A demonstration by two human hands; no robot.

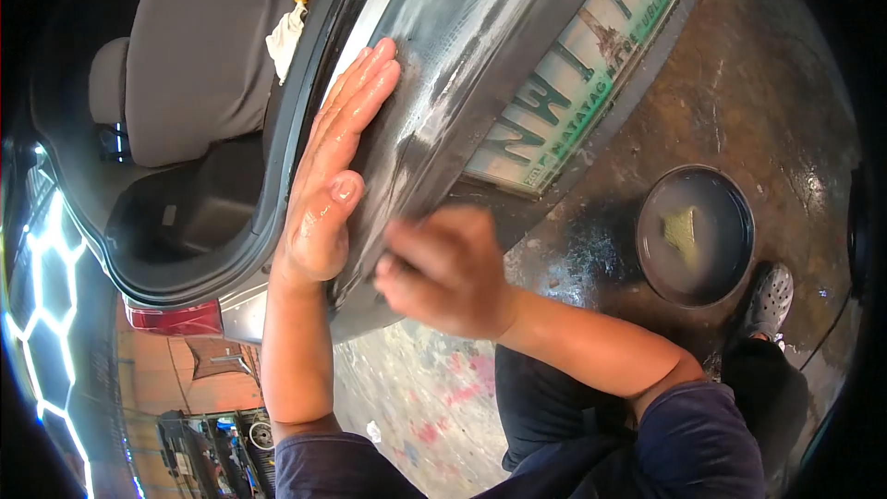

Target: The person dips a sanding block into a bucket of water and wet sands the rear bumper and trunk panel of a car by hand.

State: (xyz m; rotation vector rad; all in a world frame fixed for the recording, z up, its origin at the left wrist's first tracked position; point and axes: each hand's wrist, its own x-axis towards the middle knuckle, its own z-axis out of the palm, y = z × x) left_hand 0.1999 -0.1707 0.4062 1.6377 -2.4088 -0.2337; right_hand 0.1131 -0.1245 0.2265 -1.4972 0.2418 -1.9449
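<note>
Wet and spread along the upper edge of the car's rear bumper (443,83), my left hand (337,157) lies with its fingers stretched out. My right hand (448,268) is at the lower part of the same bumper, blurred, with its fingers curled in. Whatever it holds, if anything, is hidden. Dull grey, scuffed patches and wet streaks cover the bumper around both hands. A licence plate (573,74) sits on the bumper, to the right of my hands.
A round basin (695,288) of cloudy water with a yellowish sponge (681,233) stands on the wet floor, near my shoe (769,300). The open trunk, a seat back (199,46) and a white cloth (285,42) are at the left. A red tail light (176,319) is below.
</note>
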